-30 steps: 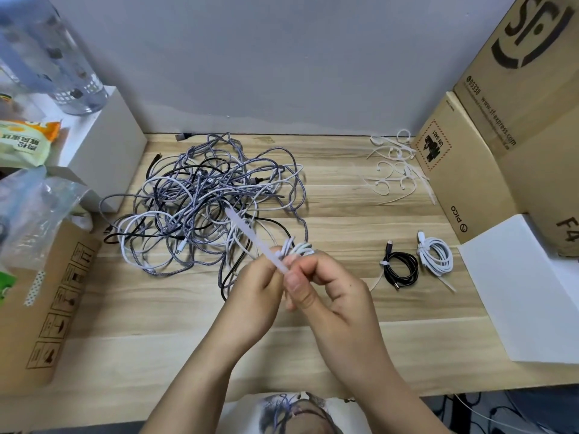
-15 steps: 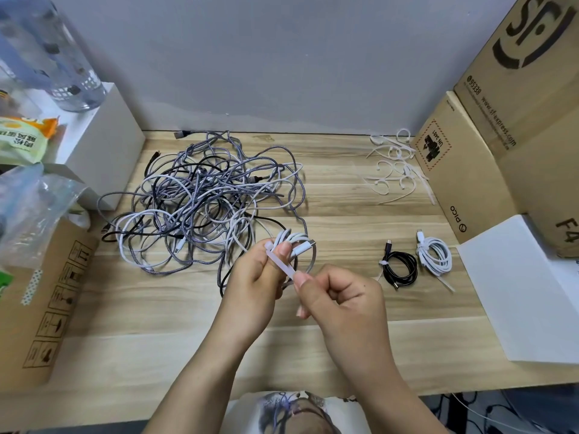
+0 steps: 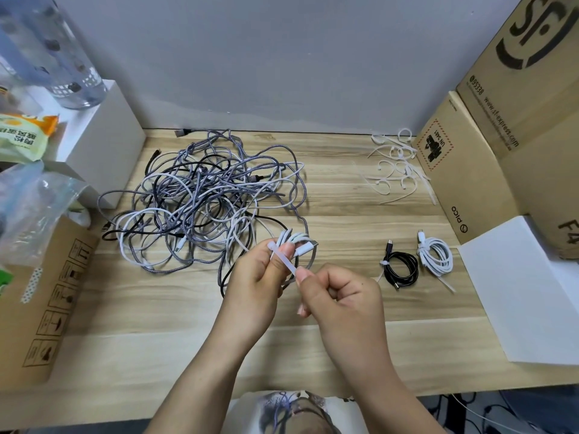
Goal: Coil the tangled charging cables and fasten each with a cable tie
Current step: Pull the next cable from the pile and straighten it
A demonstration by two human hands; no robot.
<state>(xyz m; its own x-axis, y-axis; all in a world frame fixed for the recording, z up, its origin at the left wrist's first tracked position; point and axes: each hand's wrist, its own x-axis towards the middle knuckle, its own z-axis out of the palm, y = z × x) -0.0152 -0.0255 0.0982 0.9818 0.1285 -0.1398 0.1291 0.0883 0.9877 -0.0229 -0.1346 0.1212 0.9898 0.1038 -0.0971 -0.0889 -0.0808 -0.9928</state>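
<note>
My left hand (image 3: 257, 277) grips a small coil of white charging cable (image 3: 296, 241) above the wooden desk (image 3: 156, 308). A white cable tie (image 3: 283, 261) is wrapped round the coil, and my right hand (image 3: 338, 292) pinches its free tail, pulled down and right. A tangled heap of grey, white and black cables (image 3: 203, 202) lies behind my left hand. A tied black coil (image 3: 402, 267) and a tied white coil (image 3: 435, 255) rest to the right. Loose white cable ties (image 3: 394, 164) lie at the back right.
Cardboard boxes (image 3: 488, 151) stand along the right, with a white box (image 3: 526, 292) in front of them. On the left are a cardboard box (image 3: 47, 302), a plastic bag (image 3: 28, 208), a white box (image 3: 103, 142) and a clear bottle (image 3: 53, 51).
The tie's long tail, which stuck up to the left, has been drawn through. My right hand has moved down and right, pulling the tie tighter round the coil.
</note>
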